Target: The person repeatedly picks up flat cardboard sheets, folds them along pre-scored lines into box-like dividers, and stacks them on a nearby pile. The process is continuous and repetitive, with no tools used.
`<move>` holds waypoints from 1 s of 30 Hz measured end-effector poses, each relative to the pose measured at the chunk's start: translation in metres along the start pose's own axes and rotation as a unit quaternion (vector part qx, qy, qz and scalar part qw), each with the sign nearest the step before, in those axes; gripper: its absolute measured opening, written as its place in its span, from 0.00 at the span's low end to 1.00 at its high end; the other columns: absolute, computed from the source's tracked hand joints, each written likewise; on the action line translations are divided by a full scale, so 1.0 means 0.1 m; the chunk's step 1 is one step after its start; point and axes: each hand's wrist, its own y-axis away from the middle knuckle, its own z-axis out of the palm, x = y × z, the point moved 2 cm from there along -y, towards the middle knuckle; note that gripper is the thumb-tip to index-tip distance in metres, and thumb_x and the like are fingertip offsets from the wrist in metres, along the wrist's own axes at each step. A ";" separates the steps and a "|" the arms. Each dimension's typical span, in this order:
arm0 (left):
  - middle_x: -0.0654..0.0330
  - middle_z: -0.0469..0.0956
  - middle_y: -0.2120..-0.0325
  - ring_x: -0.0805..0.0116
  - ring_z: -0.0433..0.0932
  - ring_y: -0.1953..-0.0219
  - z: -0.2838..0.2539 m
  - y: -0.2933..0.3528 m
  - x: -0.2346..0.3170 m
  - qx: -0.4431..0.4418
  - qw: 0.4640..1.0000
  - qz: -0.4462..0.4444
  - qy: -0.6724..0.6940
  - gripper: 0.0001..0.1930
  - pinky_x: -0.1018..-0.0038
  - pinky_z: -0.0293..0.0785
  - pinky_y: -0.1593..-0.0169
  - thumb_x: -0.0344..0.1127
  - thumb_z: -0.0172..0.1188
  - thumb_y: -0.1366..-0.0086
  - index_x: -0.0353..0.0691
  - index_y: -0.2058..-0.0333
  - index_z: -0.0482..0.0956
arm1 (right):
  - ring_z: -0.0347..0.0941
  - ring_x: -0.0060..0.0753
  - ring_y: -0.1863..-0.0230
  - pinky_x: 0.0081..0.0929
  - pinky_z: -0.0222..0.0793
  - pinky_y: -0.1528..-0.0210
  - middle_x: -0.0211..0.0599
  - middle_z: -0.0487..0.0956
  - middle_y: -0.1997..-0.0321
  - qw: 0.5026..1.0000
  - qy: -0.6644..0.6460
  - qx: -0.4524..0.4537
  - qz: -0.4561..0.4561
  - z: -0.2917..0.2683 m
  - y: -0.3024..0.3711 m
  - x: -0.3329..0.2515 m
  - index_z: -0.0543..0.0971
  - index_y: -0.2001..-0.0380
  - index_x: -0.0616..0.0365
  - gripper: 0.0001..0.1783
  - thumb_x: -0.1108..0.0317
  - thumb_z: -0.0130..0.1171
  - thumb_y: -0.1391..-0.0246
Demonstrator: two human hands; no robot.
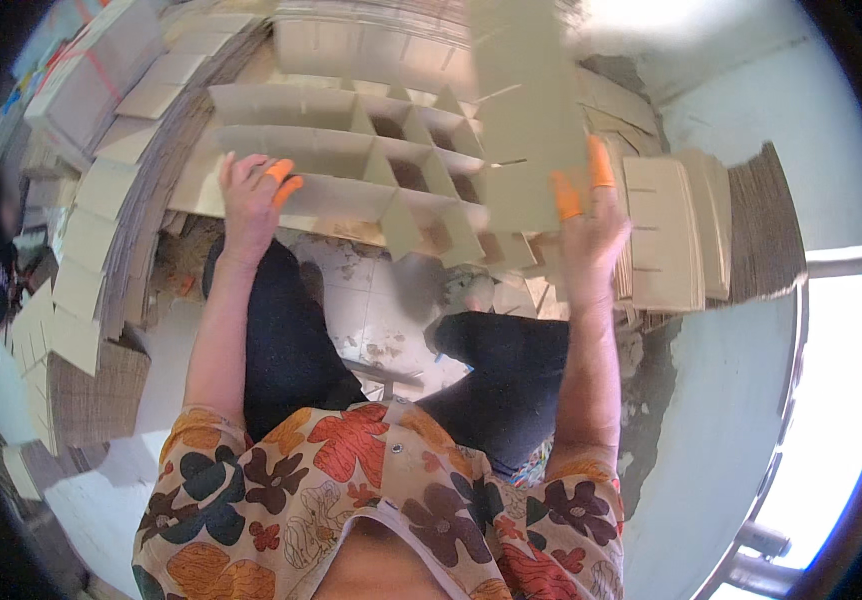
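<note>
While the right hand [592, 232] clamps a cardboard panel [529, 100], nearby cells [410, 172] are formed; strips [316, 153] by the left hand [251, 210], hold unclear, look uncrossed.

Between my knees I see a pale tiled floor [351, 300], its grout lines showing through brownish smudges and scraps. On my right runs a pale blue-grey wall [721, 400], marred by a ragged dark patch [648, 405] along its near side. Beyond it, a bright opening [844, 370] glares white, with grey cylindrical fittings [763, 575] near its lower end. Ahead to my right, strong light washes over another whitish wall surface [761, 110].
</note>
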 end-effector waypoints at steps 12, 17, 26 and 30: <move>0.67 0.77 0.72 0.65 0.72 0.61 0.02 0.02 -0.09 -0.006 0.999 -0.013 0.045 0.09 0.55 0.55 0.38 0.31 0.65 0.50 0.44 0.68 0.78 | 0.66 0.33 0.83 0.27 0.68 0.75 0.53 0.76 0.78 0.984 -0.095 -0.148 -0.030 1.18 0.07 -0.88 0.71 0.45 0.64 0.27 0.71 0.64 0.50; 0.65 0.76 0.72 0.63 0.72 0.61 0.06 0.01 -0.13 -0.006 0.998 -0.013 0.054 0.09 0.55 0.56 0.39 0.29 0.64 0.50 0.43 0.69 0.77 | 0.68 0.34 0.83 0.28 0.68 0.75 0.53 0.75 0.78 0.980 -0.103 -0.169 -0.003 1.18 -0.03 -0.94 0.69 0.43 0.62 0.29 0.71 0.63 0.49; 0.63 0.74 0.74 0.62 0.71 0.61 0.10 0.02 -0.15 -0.012 0.997 -0.021 0.073 0.09 0.56 0.58 0.38 0.27 0.63 0.51 0.42 0.69 0.77 | 0.72 0.49 0.79 0.36 0.69 0.74 0.53 0.75 0.80 0.981 -0.107 -0.162 -0.019 1.21 -0.06 -1.01 0.73 0.54 0.63 0.20 0.71 0.62 0.51; 0.63 0.74 0.74 0.61 0.71 0.61 0.08 -0.02 -0.12 -0.006 0.996 -0.019 0.089 0.09 0.55 0.59 0.39 0.26 0.63 0.51 0.42 0.69 0.77 | 0.73 0.45 0.81 0.35 0.69 0.75 0.52 0.74 0.81 0.980 -0.095 -0.170 -0.048 1.33 0.01 -0.96 0.75 0.51 0.64 0.22 0.71 0.63 0.52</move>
